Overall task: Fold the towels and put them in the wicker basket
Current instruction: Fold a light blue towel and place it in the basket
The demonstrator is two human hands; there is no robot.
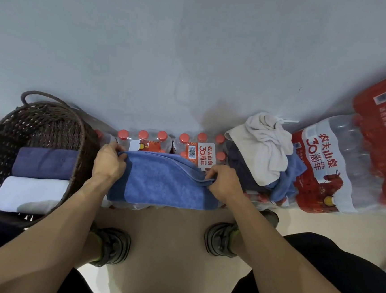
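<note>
I take the shrink-wrapped pack of red-capped water bottles point(162, 141) as my landmark; it serves as the folding surface in the middle of the view.

Left of the pack stands the dark brown woven wicker basket point(6, 130), touching it or nearly so. Inside lie a folded purple towel point(43, 162) and, on the nearer side, a folded white towel point(31, 194), side by side.

On top of the pack lies the blue terry towel point(160, 183) I am working, already doubled, its near edge hanging just over the front of the pack. My left hand point(108, 161) pinches the far left corner of it, thumb and fingers closed on the layered edge. My right hand point(222, 182) clamps the right end, fingers curled over the hem.

Right of the pack, a loose heap waits: a crumpled off-white cloth point(261, 150) on top of darker and lighter blue towels point(287, 180), resting against a larger wrapped case of bottles with a red label point(339, 173).

I judge the blue towel soft, light and limp, with enough nap that it should not slide. It will sag wherever unsupported, so the corners and hems are the places to hold, keeping the layers pinched together so the fold stays square before it goes to the basket.
</note>
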